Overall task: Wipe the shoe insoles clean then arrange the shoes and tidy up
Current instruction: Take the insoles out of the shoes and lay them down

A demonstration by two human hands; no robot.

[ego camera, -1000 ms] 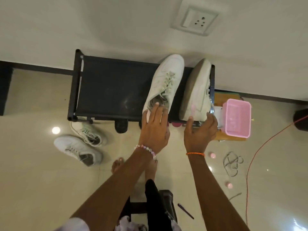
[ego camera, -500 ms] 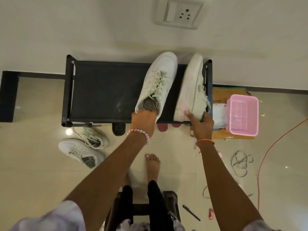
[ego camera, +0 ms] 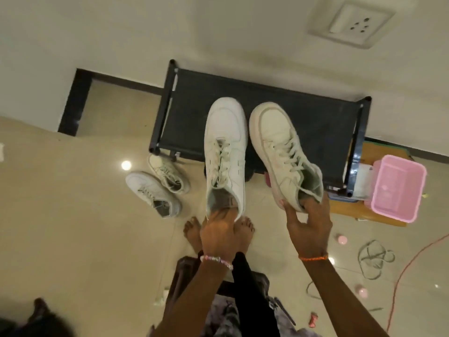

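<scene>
Above rack [ego camera: 315, 122], hands [ego camera: 220, 233] hold sneakers [ego camera: 224, 147] toes wallward (lengthwise).

Both bare arms reach forward and down. The left hand [ego camera: 220, 231], a beaded band at its wrist, curls its fingers out of sight, gripping. The right hand [ego camera: 307, 223], with an orange thread at its wrist, pinches between thumb and fingers.

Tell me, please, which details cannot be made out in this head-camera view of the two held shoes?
- Left hand fingertips: tucked inside the left shoe.
- That shoe's insole: hidden by its upper and the hand.
- Shoe rack lower shelves: covered by the top shelf.
- Pink basket contents: too blurred.
</scene>
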